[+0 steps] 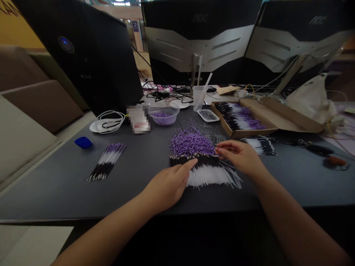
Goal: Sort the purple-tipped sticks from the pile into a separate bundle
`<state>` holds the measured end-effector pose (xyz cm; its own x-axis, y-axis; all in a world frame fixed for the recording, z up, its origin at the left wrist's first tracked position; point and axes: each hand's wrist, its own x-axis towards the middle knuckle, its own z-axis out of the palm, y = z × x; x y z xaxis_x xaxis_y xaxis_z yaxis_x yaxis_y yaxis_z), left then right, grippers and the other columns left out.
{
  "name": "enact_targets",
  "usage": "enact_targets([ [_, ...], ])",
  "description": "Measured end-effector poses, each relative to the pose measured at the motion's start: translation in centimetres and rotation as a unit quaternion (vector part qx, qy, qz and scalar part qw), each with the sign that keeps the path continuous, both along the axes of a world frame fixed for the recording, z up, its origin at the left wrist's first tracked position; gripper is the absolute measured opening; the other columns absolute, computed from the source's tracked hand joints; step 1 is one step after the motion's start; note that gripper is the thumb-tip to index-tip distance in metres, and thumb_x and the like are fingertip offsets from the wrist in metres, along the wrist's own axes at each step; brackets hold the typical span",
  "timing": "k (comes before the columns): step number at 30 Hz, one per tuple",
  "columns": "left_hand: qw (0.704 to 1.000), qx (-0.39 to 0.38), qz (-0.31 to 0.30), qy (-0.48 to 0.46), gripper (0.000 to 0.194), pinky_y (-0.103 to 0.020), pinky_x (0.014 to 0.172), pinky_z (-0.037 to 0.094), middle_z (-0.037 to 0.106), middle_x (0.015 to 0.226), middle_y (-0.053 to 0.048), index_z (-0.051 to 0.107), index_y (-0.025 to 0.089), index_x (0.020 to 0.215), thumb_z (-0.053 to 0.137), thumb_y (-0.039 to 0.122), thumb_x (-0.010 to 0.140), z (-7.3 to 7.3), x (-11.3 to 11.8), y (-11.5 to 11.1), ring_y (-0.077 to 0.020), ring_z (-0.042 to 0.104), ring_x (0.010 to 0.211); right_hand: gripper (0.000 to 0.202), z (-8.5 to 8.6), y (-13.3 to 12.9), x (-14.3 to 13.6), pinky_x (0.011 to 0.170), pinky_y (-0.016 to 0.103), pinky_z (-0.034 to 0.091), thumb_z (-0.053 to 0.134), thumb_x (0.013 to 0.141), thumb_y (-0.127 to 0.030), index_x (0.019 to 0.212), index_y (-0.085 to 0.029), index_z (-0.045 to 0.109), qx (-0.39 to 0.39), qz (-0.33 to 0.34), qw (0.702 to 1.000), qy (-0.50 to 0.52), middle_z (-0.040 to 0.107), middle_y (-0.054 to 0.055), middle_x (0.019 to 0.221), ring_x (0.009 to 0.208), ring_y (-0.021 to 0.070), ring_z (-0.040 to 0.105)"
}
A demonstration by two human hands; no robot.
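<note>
A wide row of black and white sticks lies on the dark table, with a heap of small purple pieces along its far side. My left hand rests on the row's left part, index finger stretched over the black section, the other fingers curled beneath. At the right of the purple heap, my right hand has its thumb and fingertips pinched together; what they hold, if anything, is too small to make out. Grey small pieces are scattered behind the heap.
At left lie a bundle of purple, white and black sticks and a blue cup. Behind are a plastic bowl, a clear cup and a white tray. An open cardboard box of sticks stands at back right.
</note>
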<state>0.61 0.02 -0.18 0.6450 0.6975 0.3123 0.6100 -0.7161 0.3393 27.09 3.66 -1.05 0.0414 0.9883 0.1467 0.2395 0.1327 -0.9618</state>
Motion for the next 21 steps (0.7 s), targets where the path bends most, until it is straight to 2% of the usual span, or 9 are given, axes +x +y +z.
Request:
enact_targets([
  [2, 0.998, 0.043, -0.024, -0.032, 0.046, -0.033, 0.080, 0.054, 0.067, 0.106, -0.008, 0.034, 0.018, 0.139, 0.043, 0.017, 0.094, -0.8, -0.1, -0.3, -0.0168, 0.065, 0.089, 0.024, 0.4, -0.8, -1.4, 0.069, 0.033, 0.058, 0.076, 0.071, -0.034, 0.087, -0.019, 0.068, -0.029, 0.033, 0.993, 0.113, 0.073, 0.006, 0.082, 0.078, 0.0192, 0.070],
  [4, 0.994, 0.081, -0.047, -0.054, 0.043, -0.031, 0.080, 0.054, 0.067, 0.102, -0.007, 0.039, 0.017, 0.136, 0.044, 0.015, 0.093, -1.4, -0.3, -0.5, -0.0161, 0.065, 0.088, 0.022, 0.6, -1.6, -2.9, 0.068, 0.031, 0.059, 0.077, 0.070, -0.031, 0.086, -0.019, 0.068, -0.054, 0.056, 0.977, 0.198, 0.074, 0.004, 0.083, 0.077, 0.0175, 0.071],
  [8, 0.993, 0.085, -0.043, -0.063, 0.040, -0.031, 0.078, 0.054, 0.067, 0.099, -0.007, 0.044, 0.016, 0.132, 0.044, 0.013, 0.093, -1.8, -0.7, -0.2, -0.0159, 0.063, 0.086, 0.017, 0.2, -2.4, -5.0, 0.067, 0.028, 0.059, 0.077, 0.072, -0.029, 0.083, -0.020, 0.067, -0.079, 0.100, 0.947, 0.294, 0.074, 0.002, 0.082, 0.076, 0.0165, 0.072],
  [13, 0.996, 0.058, -0.040, -0.054, 0.039, -0.031, 0.078, 0.053, 0.067, 0.098, -0.006, 0.046, 0.018, 0.132, 0.044, 0.014, 0.093, -2.0, -0.8, 0.3, -0.0161, 0.063, 0.085, 0.012, -0.6, -2.2, -5.1, 0.069, 0.026, 0.058, 0.074, 0.077, -0.029, 0.084, -0.022, 0.067, -0.068, 0.105, 0.937, 0.328, 0.074, 0.001, 0.084, 0.077, 0.0145, 0.071],
  [21, 0.997, 0.051, -0.039, -0.046, 0.037, -0.031, 0.077, 0.052, 0.067, 0.097, -0.006, 0.048, 0.018, 0.130, 0.044, 0.015, 0.093, -2.1, -0.8, 0.3, -0.0161, 0.062, 0.083, 0.014, -0.4, -2.2, -4.9, 0.064, 0.025, 0.057, 0.073, 0.077, -0.030, 0.086, -0.022, 0.066, -0.062, 0.088, 0.937, 0.332, 0.075, 0.001, 0.082, 0.072, 0.0141, 0.071],
])
